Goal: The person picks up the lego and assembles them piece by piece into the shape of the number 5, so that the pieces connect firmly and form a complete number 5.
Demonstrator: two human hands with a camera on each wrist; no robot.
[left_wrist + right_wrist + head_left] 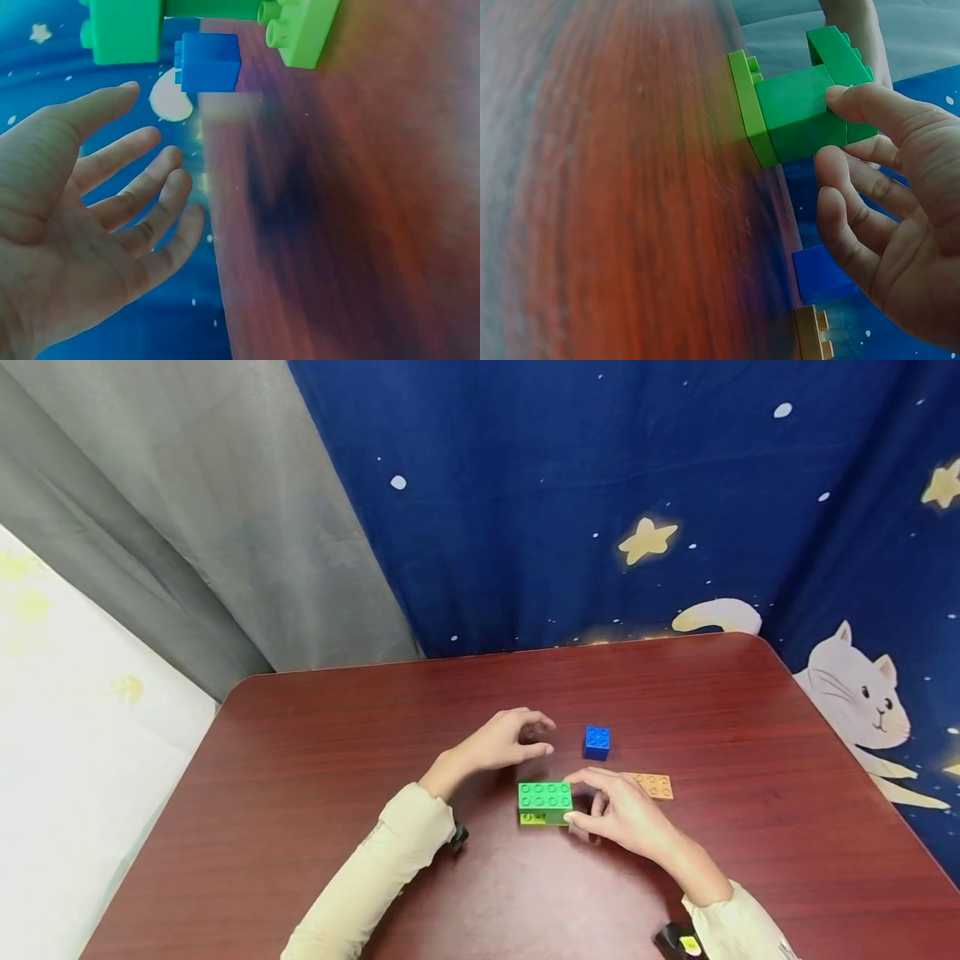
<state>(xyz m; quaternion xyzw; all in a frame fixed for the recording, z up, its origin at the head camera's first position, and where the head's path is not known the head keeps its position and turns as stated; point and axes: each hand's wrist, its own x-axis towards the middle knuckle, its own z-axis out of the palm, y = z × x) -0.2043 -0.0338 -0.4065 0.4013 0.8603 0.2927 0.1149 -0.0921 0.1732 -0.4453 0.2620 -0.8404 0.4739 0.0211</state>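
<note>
A long green toy brick (545,797) tops a small stack, level above a thin lime-green plate brick (533,819). Between them, at the right end, a shorter green brick (795,112) stands on the plate, leaving a gap under the long brick's left part. My right hand (630,814) pinches the stack's right end between thumb and fingertips. Thumb tip (837,93) lies near the seam of the two green bricks. Just left of and behind the stack, my left hand (504,742) hovers with loosely bent fingers, holding nothing; its palm (82,255) shows in the left wrist view.
A blue square brick (597,743) stands behind the stack, to its right. The orange plate brick (660,786) lies beyond my right hand, partly covered by it. Curtains hang behind the far edge of the brown table (337,727).
</note>
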